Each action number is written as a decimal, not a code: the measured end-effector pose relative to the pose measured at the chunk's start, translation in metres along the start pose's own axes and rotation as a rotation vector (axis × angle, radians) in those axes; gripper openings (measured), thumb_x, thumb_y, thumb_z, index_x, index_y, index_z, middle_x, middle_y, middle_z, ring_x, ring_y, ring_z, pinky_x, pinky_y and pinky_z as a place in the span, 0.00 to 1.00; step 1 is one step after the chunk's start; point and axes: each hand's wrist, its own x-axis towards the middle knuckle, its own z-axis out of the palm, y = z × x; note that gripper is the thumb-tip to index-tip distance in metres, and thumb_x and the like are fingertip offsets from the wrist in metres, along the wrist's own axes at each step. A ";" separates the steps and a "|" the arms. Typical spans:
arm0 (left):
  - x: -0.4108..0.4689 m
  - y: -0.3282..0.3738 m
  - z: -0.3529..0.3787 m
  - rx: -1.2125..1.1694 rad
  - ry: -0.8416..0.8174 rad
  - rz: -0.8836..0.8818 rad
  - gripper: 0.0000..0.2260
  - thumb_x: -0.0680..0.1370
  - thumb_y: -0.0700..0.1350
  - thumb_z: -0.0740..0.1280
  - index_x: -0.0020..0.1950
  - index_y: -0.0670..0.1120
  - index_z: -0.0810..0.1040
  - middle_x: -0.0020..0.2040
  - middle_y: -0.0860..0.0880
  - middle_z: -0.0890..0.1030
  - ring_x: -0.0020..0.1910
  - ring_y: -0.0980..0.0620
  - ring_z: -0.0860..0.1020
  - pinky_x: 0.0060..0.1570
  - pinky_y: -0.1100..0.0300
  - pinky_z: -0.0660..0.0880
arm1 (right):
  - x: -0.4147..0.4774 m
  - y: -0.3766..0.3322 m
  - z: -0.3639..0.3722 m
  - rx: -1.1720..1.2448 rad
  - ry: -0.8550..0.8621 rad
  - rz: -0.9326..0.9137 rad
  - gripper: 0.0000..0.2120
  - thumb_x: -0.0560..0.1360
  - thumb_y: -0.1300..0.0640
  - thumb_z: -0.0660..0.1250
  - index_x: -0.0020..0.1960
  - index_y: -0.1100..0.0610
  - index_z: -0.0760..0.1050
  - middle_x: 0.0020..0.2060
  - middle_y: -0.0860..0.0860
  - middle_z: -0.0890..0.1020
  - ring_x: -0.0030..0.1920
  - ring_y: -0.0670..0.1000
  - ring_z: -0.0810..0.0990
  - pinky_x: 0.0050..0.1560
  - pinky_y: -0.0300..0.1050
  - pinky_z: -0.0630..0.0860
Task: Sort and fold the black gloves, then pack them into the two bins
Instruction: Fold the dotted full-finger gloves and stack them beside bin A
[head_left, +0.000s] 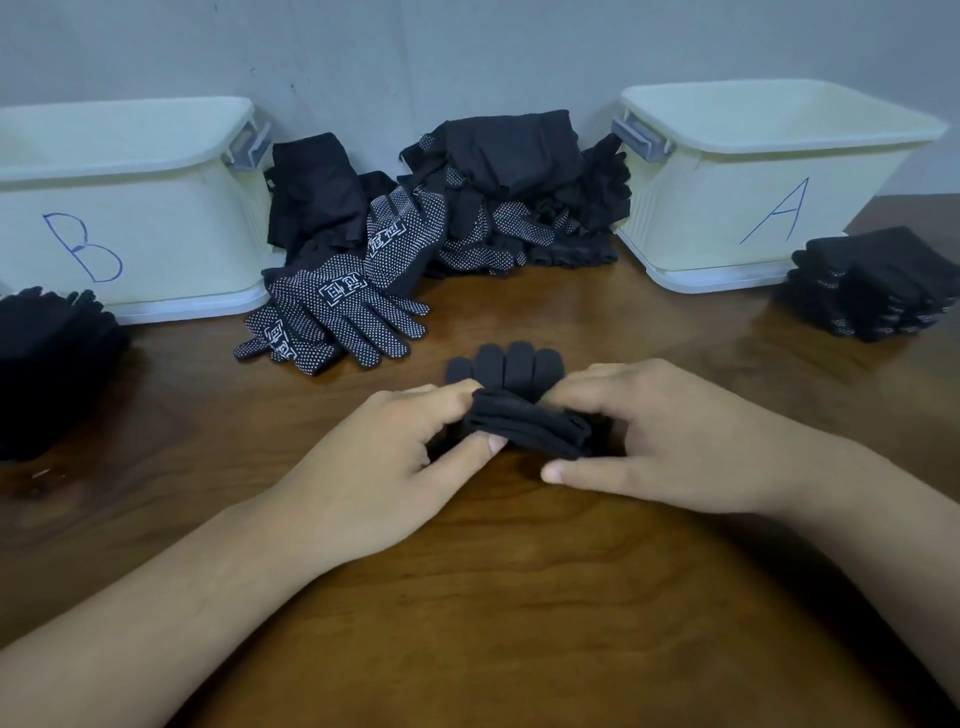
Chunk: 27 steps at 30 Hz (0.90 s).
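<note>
Head view shows the left hand (384, 457) and right hand (644, 441) both pinching the plain black glove (524, 415) on the wooden table (519, 597), well before bin A (769, 208), so the fold should be pressed flat with edges aligned.

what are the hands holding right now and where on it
A plain black glove, by its folded end: left hand pinches the left edge, right hand the right edge.
</note>
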 end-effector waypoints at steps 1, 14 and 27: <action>-0.001 0.002 0.000 -0.012 -0.003 -0.008 0.10 0.85 0.59 0.63 0.62 0.61 0.81 0.54 0.57 0.85 0.51 0.53 0.84 0.51 0.46 0.80 | 0.000 0.000 0.001 0.035 0.029 0.001 0.08 0.79 0.41 0.74 0.56 0.40 0.81 0.48 0.38 0.83 0.52 0.46 0.83 0.50 0.43 0.79; 0.000 0.017 -0.002 -0.193 0.008 -0.170 0.19 0.81 0.56 0.70 0.69 0.66 0.68 0.45 0.56 0.87 0.42 0.46 0.84 0.51 0.44 0.80 | 0.006 0.015 0.010 0.407 0.030 0.159 0.27 0.77 0.34 0.72 0.48 0.61 0.81 0.44 0.54 0.87 0.45 0.58 0.87 0.53 0.63 0.83; 0.005 -0.008 0.013 0.210 0.173 -0.028 0.19 0.79 0.56 0.71 0.69 0.61 0.73 0.62 0.65 0.73 0.64 0.61 0.72 0.58 0.64 0.72 | 0.008 -0.003 0.011 -0.231 0.341 0.202 0.13 0.74 0.39 0.75 0.48 0.44 0.75 0.44 0.40 0.78 0.46 0.43 0.76 0.46 0.36 0.71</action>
